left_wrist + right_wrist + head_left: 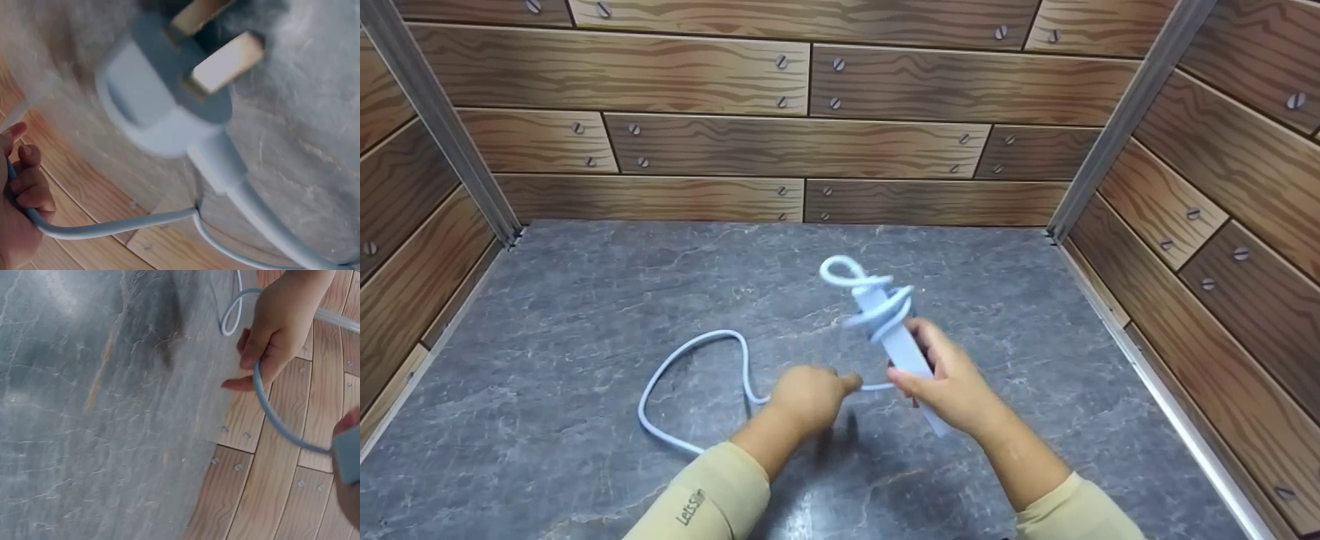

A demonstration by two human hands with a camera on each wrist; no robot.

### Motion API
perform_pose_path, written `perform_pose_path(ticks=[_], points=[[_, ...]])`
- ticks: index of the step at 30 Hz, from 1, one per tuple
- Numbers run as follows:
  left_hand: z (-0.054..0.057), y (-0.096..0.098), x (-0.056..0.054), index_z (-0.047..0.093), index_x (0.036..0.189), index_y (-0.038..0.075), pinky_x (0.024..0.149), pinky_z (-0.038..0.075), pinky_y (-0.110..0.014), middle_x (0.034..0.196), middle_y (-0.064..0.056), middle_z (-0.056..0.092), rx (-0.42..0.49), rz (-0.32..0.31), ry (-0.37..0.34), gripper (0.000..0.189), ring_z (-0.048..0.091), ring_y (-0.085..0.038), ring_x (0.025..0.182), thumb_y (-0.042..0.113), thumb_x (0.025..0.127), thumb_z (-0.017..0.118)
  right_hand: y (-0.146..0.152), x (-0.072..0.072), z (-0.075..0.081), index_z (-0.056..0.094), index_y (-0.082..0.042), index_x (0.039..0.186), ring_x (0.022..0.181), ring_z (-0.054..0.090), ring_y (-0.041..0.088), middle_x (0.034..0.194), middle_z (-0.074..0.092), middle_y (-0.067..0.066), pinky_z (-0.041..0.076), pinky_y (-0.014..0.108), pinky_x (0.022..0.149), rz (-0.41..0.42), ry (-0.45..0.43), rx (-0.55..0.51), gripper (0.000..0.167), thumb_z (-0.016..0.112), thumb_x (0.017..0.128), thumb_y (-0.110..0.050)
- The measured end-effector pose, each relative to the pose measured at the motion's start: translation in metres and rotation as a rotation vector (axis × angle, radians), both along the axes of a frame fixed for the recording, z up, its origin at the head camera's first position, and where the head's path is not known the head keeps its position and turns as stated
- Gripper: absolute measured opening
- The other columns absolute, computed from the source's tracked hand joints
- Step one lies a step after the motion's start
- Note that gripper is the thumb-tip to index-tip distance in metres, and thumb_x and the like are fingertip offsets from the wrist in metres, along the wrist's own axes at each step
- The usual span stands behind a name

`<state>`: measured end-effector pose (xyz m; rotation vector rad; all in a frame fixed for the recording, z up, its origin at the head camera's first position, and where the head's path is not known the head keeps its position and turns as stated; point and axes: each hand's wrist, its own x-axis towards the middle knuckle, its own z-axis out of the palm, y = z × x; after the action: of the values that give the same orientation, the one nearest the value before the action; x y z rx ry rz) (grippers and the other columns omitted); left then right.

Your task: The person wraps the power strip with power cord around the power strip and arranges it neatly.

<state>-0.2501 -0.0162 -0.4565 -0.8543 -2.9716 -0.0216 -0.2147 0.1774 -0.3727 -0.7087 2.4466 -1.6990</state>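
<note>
In the head view, my right hand (952, 379) grips a slim pale power strip (906, 351), held tilted. Cord coils (889, 307) wrap loosely round its far end, and one loop sticks out past the tip. My left hand (808, 397) holds the pale cord (877, 388) just left of the strip; the right wrist view shows that cord (281, 427) running between the left hand (278, 332) and the strip's end (347, 455). Close to the left wrist camera hangs the plug (163, 95), its flat metal prongs showing; the head view hides it behind the left forearm.
A slack cord loop (643, 397) extends left of the left hand and passes behind the forearm. Below is a grey marbled tabletop (585, 300). Wood-patterned panels (705, 142) with metal corner posts (1132, 112) enclose the back and sides.
</note>
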Motion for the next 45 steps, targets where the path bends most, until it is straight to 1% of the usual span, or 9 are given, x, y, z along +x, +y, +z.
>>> perform_pose_path(ticks=[3,9,13,21,25,28,33,38,45], points=[[-0.003,0.0,0.001,0.056,0.105,0.026,0.049,0.045,-0.038,0.072,-0.007,0.062,0.033,-0.012,-0.005,0.016,0.057,-0.027,0.058,0.027,0.091,0.048,0.001,-0.002,0.002,0.047,-0.005,0.121,0.068,0.056,0.02,0.09,0.056,0.013,0.05,0.032,0.055,-0.182,0.039,0.087,0.048,0.07,0.079,-0.014],[-0.003,-0.015,-0.003,0.057,0.107,0.022,0.06,0.05,-0.043,0.084,-0.01,0.065,0.169,0.097,-0.05,0.02,0.062,-0.031,0.073,0.016,0.089,0.05,0.016,-0.01,0.0,0.047,-0.002,0.122,0.079,0.056,0.026,0.096,0.061,0.015,0.047,0.038,0.067,-0.446,0.157,0.245,0.054,0.072,0.077,-0.017],[0.003,-0.024,-0.003,0.053,0.101,0.02,0.06,0.05,-0.044,0.085,-0.011,0.065,0.212,0.138,-0.057,0.017,0.063,-0.032,0.076,0.012,0.087,0.049,0.027,-0.015,-0.004,0.045,0.001,0.121,0.084,0.057,0.032,0.1,0.06,0.021,0.046,0.044,0.07,-0.561,0.151,0.323,0.055,0.071,0.078,-0.02],[0.012,-0.037,-0.008,0.048,0.095,0.018,0.056,0.048,-0.042,0.077,-0.009,0.063,0.178,0.139,0.02,0.01,0.062,-0.03,0.071,0.012,0.087,0.049,0.036,-0.016,-0.013,0.043,0.002,0.122,0.088,0.056,0.034,0.104,0.058,0.023,0.045,0.045,0.073,-0.617,0.073,0.323,0.056,0.069,0.08,-0.023],[0.014,-0.036,-0.003,0.047,0.084,0.015,0.051,0.045,-0.041,0.071,-0.007,0.06,0.229,0.135,-0.001,0.006,0.061,-0.029,0.066,0.015,0.09,0.049,0.039,-0.02,-0.015,0.041,0.003,0.122,0.087,0.056,0.035,0.103,0.057,0.025,0.045,0.046,0.072,-0.646,0.058,0.346,0.056,0.068,0.081,-0.023],[0.021,-0.035,0.002,0.053,0.081,0.013,0.052,0.045,-0.04,0.069,-0.005,0.06,0.319,0.138,-0.051,0.01,0.06,-0.025,0.065,0.016,0.09,0.052,0.046,-0.023,-0.016,0.037,0.004,0.122,0.086,0.057,0.038,0.101,0.056,0.027,0.045,0.048,0.07,-0.679,0.067,0.425,0.057,0.066,0.082,-0.024],[0.04,-0.035,0.002,0.062,0.087,0.011,0.058,0.045,-0.033,0.072,0.002,0.06,0.424,0.108,-0.116,0.007,0.054,-0.015,0.064,0.014,0.089,0.056,0.058,-0.025,-0.023,0.034,0.006,0.119,0.082,0.057,0.043,0.101,0.054,0.029,0.044,0.053,0.065,-0.728,0.084,0.63,0.059,0.063,0.082,-0.029],[0.055,-0.04,-0.004,0.063,0.085,0.012,0.058,0.045,-0.031,0.073,0.002,0.061,0.436,0.091,-0.068,0.006,0.051,-0.013,0.063,0.013,0.087,0.058,0.065,-0.026,-0.035,0.035,0.007,0.114,0.072,0.057,0.046,0.095,0.052,0.028,0.044,0.054,0.058,-0.753,0.156,0.77,0.058,0.065,0.081,-0.029],[0.067,-0.046,-0.011,0.063,0.091,0.011,0.067,0.049,-0.032,0.084,0.0,0.064,0.386,0.104,0.009,0.007,0.06,-0.015,0.078,0.012,0.089,0.057,0.073,-0.03,-0.046,0.035,0.011,0.115,0.062,0.055,0.044,0.09,0.05,0.029,0.044,0.053,0.052,-0.778,0.307,0.897,0.06,0.068,0.077,-0.022]])
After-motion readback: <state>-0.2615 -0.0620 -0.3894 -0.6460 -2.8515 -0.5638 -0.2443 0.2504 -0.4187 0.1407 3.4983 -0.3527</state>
